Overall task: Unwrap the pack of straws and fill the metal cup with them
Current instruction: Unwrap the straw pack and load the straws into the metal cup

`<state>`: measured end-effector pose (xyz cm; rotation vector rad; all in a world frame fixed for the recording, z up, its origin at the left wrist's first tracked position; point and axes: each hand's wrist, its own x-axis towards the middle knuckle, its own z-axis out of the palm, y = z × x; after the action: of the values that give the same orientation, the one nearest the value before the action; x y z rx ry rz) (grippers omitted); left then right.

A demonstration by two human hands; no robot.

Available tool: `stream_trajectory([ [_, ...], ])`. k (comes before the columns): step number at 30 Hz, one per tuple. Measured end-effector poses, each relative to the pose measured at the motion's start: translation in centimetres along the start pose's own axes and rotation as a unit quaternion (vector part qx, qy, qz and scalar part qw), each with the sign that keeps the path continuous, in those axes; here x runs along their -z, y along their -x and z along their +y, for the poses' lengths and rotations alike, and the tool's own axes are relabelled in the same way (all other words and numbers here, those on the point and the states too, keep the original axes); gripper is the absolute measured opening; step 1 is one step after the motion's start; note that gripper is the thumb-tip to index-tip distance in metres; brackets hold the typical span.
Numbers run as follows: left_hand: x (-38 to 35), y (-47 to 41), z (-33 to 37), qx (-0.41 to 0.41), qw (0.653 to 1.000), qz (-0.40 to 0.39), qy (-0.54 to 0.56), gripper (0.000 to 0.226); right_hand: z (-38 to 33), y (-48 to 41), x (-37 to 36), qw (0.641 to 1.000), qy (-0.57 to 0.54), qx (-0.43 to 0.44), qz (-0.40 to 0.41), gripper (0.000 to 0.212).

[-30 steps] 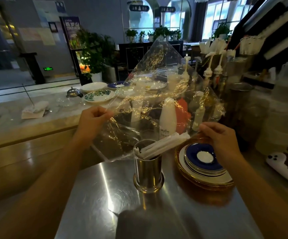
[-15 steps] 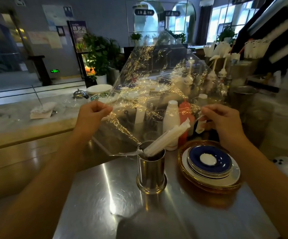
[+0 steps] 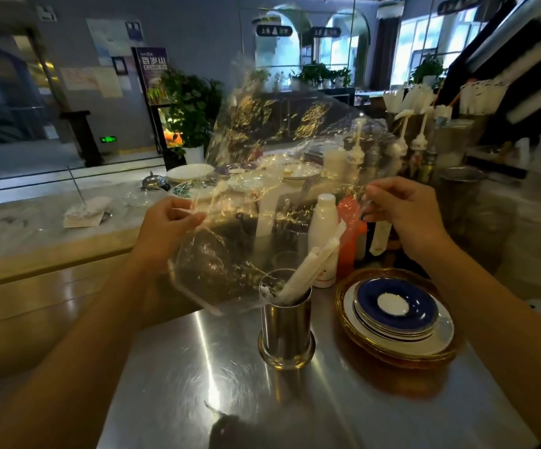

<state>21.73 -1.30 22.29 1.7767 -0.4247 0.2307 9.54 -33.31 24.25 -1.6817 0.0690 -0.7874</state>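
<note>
Straws [image 3: 314, 267] lean in the metal cup [image 3: 286, 328], clear of both hands.

hidden and blurred
clear wrap [image 3: 262, 163] blurs the plates behind; metal cup [image 3: 286, 328] hides the straws' [image 3: 311, 267] lower ends.

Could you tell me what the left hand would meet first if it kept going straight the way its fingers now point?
The left hand points rightward, pinching the clear plastic wrapper. Going on, it would press into that wrapper first; beyond it probably the white bottle, though depth is unclear.
</note>
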Motion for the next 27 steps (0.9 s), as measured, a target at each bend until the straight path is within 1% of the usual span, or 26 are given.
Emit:
stream_trajectory([
  [1, -0.1, 0.1, -0.1, 0.011, 1.000, -0.008, 0.004, 0.011, 0.0, -0.1, -0.3, 1.000, -0.006, 0.003, -0.003, 0.013],
  [3, -0.3, 0.4, -0.1, 0.012, 1.000, -0.018, 0.003, 0.003, -0.1, -0.3, -0.9, 1.000, -0.020, 0.007, -0.011, 0.014],
  [5, -0.5, 0.6, -0.1, 0.008, 1.000, -0.006, -0.001, 0.009, 0.2, -0.2, -1.4, 0.999, -0.027, -0.004, -0.024, 0.010],
  [6, -0.5, 0.7, -0.2, 0.011, 1.000, 0.003, -0.003, 0.012, 0.6, -0.1, -1.6, 0.999, -0.015, -0.016, -0.034, 0.009],
  [9, -0.3, 1.0, -0.8, 0.027, 0.999, 0.022, -0.005, 0.010, 2.2, 0.7, -2.0, 0.991, 0.073, -0.049, -0.096, 0.016],
  [11, 0.0, 1.3, -1.2, 0.038, 0.999, 0.010, 0.000, 0.005, 3.0, 1.3, -2.2, 0.986, 0.089, -0.057, -0.127, 0.015],
  [12, 0.1, 1.4, -1.4, 0.046, 0.999, -0.006, 0.005, 0.007, 3.3, 1.5, -2.3, 0.986, 0.084, -0.061, -0.132, 0.012],
  [15, 0.5, 1.5, -2.1, 0.080, 0.996, -0.047, -0.015, 0.011, 3.4, 1.5, -2.5, 0.988, 0.054, -0.070, -0.125, 0.007],
  [16, 0.7, 1.6, -2.2, 0.082, 0.995, -0.044, -0.021, 0.009, 3.2, 1.3, -2.6, 0.989, 0.048, -0.067, -0.120, 0.007],
  [19, 1.1, 1.4, -2.1, 0.062, 0.998, 0.002, -0.003, 0.003, 2.5, 0.5, -3.1, 0.992, 0.033, -0.050, -0.108, 0.013],
  [22, 1.6, 1.0, -1.3, 0.044, 0.999, 0.030, 0.002, 0.006, 1.3, -0.5, -3.8, 0.993, 0.028, -0.036, -0.110, 0.017],
  [25, 2.2, 0.6, -0.5, 0.039, 0.998, 0.040, 0.007, 0.005, 0.2, -1.5, -4.5, 0.993, 0.038, -0.011, -0.108, 0.015],
  [27, 2.7, 0.6, -0.1, 0.038, 0.998, 0.045, 0.010, 0.005, -0.4, -2.1, -5.1, 0.994, 0.041, -0.002, -0.106, 0.010],
])
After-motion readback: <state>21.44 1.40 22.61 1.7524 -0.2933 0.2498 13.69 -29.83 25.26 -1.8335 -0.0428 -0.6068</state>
